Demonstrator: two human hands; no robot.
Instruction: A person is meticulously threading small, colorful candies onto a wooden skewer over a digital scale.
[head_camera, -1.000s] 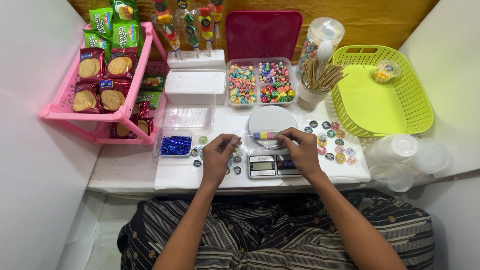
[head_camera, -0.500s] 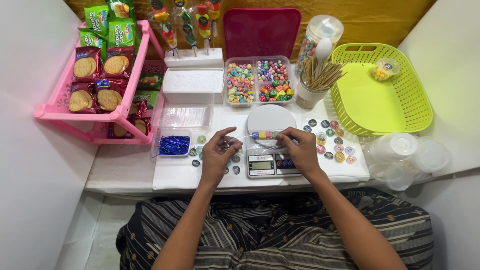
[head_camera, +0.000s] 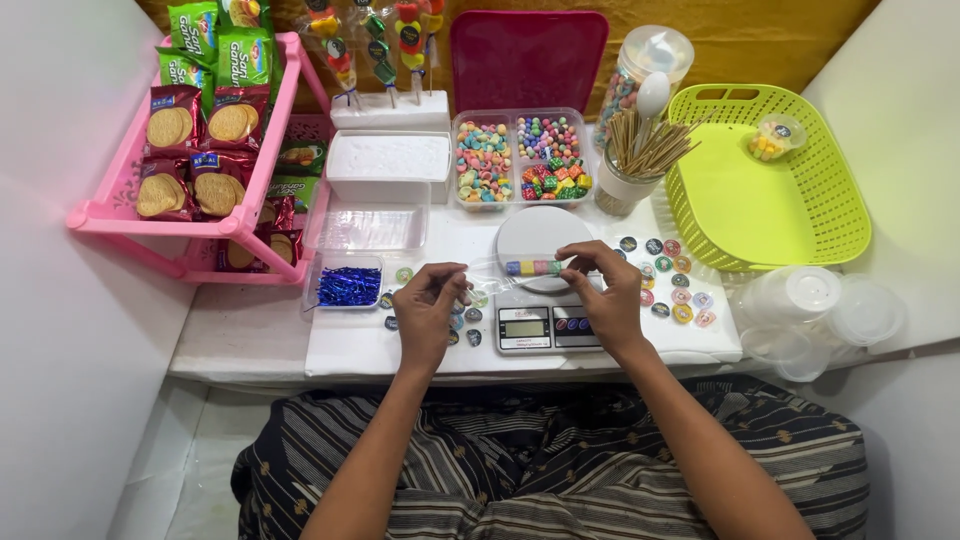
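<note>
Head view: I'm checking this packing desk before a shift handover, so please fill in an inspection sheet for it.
Surface: white table, crowded.
Job's things: skewer of coloured candies in a clear sleeve, held level over the white kitchen scale.
Clutter: two-part candy tray, pink snack rack, green basket, cup of wooden sticks, blue twist ties, round stickers, clear lidded cups.
Grippers: left hand and right hand each pinch one sleeve end.
Cables: nothing seen.
Surroundings: white side walls, yellow backdrop.
</note>
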